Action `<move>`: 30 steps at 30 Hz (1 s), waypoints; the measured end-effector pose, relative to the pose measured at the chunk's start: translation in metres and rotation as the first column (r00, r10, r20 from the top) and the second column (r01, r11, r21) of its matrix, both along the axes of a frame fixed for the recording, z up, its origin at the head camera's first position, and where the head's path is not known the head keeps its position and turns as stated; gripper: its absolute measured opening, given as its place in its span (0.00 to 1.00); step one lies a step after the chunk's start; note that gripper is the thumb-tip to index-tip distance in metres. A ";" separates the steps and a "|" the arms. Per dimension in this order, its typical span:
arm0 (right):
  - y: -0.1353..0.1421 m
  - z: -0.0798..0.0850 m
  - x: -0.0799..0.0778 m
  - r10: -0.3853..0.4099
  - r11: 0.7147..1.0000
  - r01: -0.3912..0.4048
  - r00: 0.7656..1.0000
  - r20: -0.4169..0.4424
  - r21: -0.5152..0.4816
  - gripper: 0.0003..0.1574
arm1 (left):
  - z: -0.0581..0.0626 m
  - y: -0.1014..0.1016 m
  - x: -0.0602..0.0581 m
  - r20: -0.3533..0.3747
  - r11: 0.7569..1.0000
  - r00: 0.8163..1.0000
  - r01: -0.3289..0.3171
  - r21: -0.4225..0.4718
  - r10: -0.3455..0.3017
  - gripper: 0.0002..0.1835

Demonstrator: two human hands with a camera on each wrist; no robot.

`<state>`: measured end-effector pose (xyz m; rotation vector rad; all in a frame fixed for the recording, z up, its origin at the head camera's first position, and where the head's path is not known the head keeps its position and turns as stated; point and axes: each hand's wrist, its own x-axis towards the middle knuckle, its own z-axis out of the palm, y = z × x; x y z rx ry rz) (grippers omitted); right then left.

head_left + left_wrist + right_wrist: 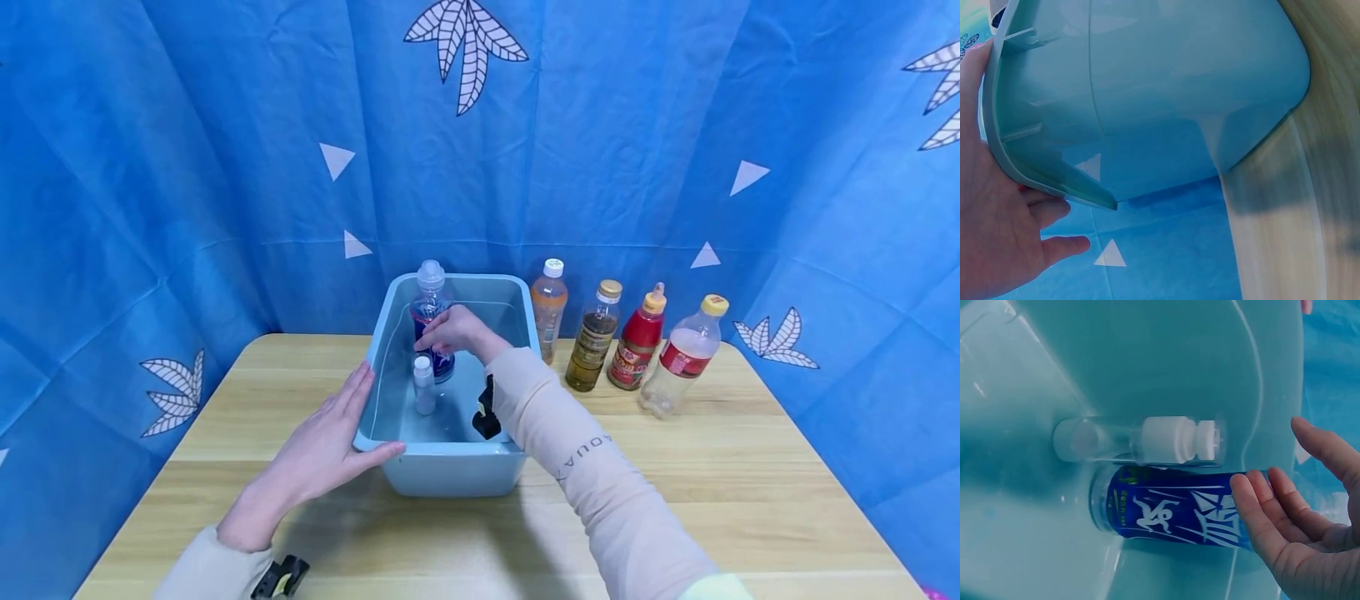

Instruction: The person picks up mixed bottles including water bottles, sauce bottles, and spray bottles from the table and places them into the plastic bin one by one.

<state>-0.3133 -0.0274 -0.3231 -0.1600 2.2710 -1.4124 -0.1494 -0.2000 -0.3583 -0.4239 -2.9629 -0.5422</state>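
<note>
On the table, at the left, a left hand [318, 447] is seen laid on the rim of a blue tub [456, 477], with its fingers held straight and not curled round anything. Inside the tub, a small clear bottle with a white cap [1166, 440] is stood up, and a tall blue bottle [1163, 509] is stood just beside it. The right hand [461, 327] is held by the blue bottle. Its grip is loose, with the thumb well apart from the fingers, and nothing is held; whether the bottle is touched cannot be told.

To the right, outside the tub, four bottles are lined up on the table [225, 467]: an orange drink [549, 308], a brown bottle [592, 346], a red bottle [637, 346] and a clear bottle with a yellow cap [684, 357]. So two bottles seem to be done, and four seem to be left.
</note>
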 end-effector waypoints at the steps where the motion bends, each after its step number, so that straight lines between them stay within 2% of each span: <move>1: 0.000 0.002 0.000 0.003 1.000 -0.003 1.000 0.001 -0.005 0.16 | 0.000 0.000 0.000 0.000 1.000 1.000 0.001 0.001 -0.001 0.56; 10: 0.001 0.021 0.000 0.047 0.994 -0.044 0.998 0.033 -0.103 0.16 | 0.001 -0.001 -0.001 0.002 1.000 1.000 0.004 -0.003 -0.004 0.57; 18: 0.001 0.039 0.007 0.084 0.985 -0.080 0.996 0.019 -0.151 0.16 | 0.000 -0.001 -0.001 0.004 1.000 1.000 0.004 0.006 -0.004 0.57; 30: 0.016 0.056 0.020 0.113 0.984 -0.117 0.993 -0.039 -0.135 0.17 | 0.000 -0.001 -0.003 0.002 1.000 1.000 0.005 0.003 -0.005 0.56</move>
